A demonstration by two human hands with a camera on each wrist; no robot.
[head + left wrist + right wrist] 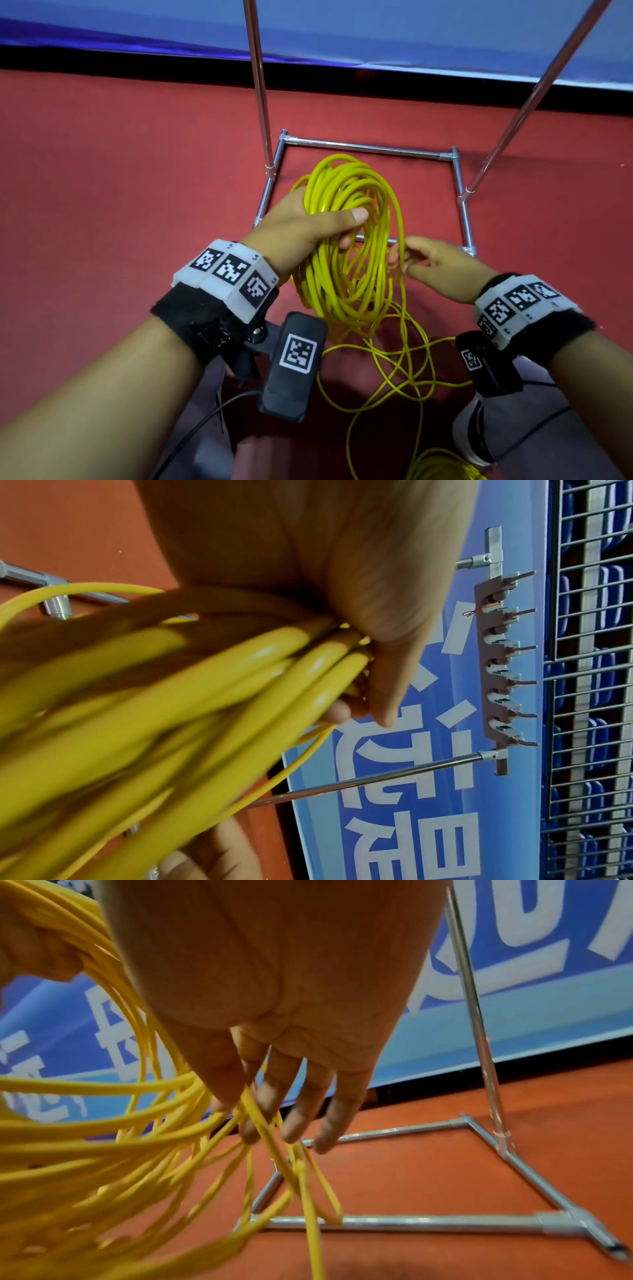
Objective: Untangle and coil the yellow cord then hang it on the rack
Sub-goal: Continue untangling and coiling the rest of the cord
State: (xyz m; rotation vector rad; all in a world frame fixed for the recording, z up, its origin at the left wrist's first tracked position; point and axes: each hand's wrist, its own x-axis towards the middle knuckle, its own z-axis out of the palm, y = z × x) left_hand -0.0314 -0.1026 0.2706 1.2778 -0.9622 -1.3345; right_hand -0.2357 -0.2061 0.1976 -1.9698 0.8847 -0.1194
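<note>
My left hand [301,229] grips a bundled coil of yellow cord [346,192], thumb across the top of the loops; the left wrist view shows its fingers [383,669] wrapped round the thick bundle [171,696]. At the coil's right side, my right hand [431,263] pinches a strand between thumb and forefinger [222,1080]. From the coil, loose cord [394,370] trails down onto the floor in tangled loops. The metal rack's base frame [370,148] lies just beyond the coil, and its row of hooks [489,664] shows in the left wrist view.
Two slanted rack poles [257,85] [548,75] rise from the base on the red floor [120,171]. A blue banner wall [411,31] stands behind. More yellow cord [442,466] lies near my grey-trousered knee [548,428]. A wire mesh fence [589,669] stands behind the hooks.
</note>
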